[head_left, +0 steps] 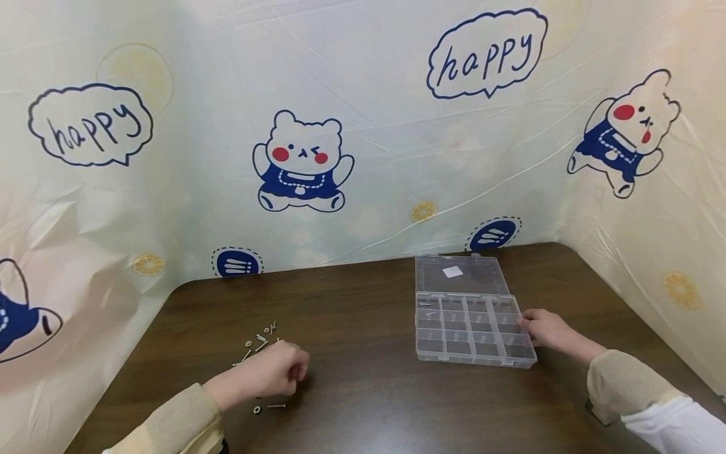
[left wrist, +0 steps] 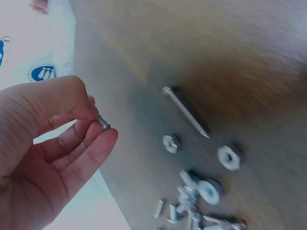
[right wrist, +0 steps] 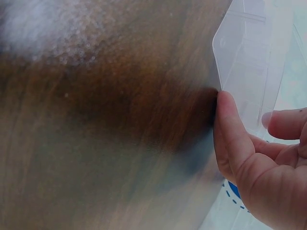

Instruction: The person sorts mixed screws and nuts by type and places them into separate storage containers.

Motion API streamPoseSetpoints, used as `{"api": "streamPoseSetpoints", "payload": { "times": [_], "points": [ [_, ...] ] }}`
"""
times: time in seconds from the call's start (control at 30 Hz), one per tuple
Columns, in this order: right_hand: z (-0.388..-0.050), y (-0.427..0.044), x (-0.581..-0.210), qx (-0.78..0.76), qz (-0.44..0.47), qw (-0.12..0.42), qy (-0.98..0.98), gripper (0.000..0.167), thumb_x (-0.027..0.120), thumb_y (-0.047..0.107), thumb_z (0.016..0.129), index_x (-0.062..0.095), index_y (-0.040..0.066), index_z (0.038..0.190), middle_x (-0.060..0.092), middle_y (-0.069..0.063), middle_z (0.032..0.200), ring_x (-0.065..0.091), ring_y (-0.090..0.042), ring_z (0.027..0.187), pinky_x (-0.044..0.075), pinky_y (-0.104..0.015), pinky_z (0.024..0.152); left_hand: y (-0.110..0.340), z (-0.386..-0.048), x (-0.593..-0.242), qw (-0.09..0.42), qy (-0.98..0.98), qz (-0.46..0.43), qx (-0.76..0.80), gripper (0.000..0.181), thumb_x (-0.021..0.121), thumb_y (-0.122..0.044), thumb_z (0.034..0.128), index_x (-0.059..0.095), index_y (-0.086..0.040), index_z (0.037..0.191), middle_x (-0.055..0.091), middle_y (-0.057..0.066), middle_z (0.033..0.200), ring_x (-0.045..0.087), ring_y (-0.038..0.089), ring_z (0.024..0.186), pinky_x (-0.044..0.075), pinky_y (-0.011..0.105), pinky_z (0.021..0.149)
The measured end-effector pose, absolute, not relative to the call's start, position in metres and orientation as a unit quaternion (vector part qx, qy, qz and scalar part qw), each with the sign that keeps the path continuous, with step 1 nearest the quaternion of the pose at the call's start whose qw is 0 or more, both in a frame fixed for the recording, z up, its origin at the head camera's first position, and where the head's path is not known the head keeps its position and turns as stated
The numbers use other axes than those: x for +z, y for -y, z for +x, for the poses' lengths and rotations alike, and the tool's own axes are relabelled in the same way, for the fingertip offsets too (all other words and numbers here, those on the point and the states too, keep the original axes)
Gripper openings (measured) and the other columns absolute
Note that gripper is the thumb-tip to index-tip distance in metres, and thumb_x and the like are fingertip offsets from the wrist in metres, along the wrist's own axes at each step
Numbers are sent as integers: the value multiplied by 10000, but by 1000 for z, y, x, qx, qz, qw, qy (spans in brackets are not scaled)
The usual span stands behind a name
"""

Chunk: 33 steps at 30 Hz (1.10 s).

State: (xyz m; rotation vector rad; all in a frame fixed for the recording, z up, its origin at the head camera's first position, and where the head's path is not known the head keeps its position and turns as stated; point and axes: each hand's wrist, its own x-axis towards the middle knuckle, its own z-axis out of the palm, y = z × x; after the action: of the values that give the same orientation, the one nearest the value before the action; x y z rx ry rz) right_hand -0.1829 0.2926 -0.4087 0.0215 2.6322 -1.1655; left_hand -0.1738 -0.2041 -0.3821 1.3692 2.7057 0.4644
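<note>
My left hand (head_left: pixel 263 372) is above the left part of the table, pinching a small silver screw (left wrist: pixel 104 124) between thumb and fingertips. Only one end of the screw shows past the fingers. Below it lie a longer screw (left wrist: pixel 186 111), a hex nut (left wrist: pixel 229 157) and a pile of mixed small hardware, partly covered by the hand in the head view. On the right, a clear plastic compartment box (head_left: pixel 475 348) lies with its lid (head_left: pixel 462 280) folded back. My right hand (head_left: pixel 550 329) grips its right side wall, thumb on one side and fingers on the other.
Two small screws (head_left: pixel 430 314) lie in compartments at the box's left side. A separate screw (head_left: pixel 276 406) and a nut (head_left: pixel 257 410) are nearer the front of the brown table (head_left: pixel 363 391). A printed curtain (head_left: pixel 374 157) closes off the back and sides.
</note>
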Motion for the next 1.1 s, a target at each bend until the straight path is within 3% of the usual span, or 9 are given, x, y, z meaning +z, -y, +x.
{"api": "streamPoseSetpoints", "payload": {
  "times": [0.27, 1.1],
  "points": [
    [-182, -292, -407, -403, 8, 134, -905, 335, 371, 49, 922, 423, -244, 1075, 505, -338, 989, 581, -330, 861, 518, -385, 690, 181, -181, -374, 81, -894, 375, 231, 169, 610, 21, 591, 554, -130, 640, 468, -131, 578, 421, -24, 542, 387, 172, 501],
    [-182, -292, -407, -397, 9, 134, -908, 333, 372, 50, 928, 422, -240, 1084, 507, -327, 982, 583, -321, 850, 516, -388, 692, 107, -210, -351, 101, -880, 315, 341, 102, 652, -5, 684, 621, -88, 734, 570, -53, 672, 529, 61, 631, 452, 214, 610]
  ]
}}
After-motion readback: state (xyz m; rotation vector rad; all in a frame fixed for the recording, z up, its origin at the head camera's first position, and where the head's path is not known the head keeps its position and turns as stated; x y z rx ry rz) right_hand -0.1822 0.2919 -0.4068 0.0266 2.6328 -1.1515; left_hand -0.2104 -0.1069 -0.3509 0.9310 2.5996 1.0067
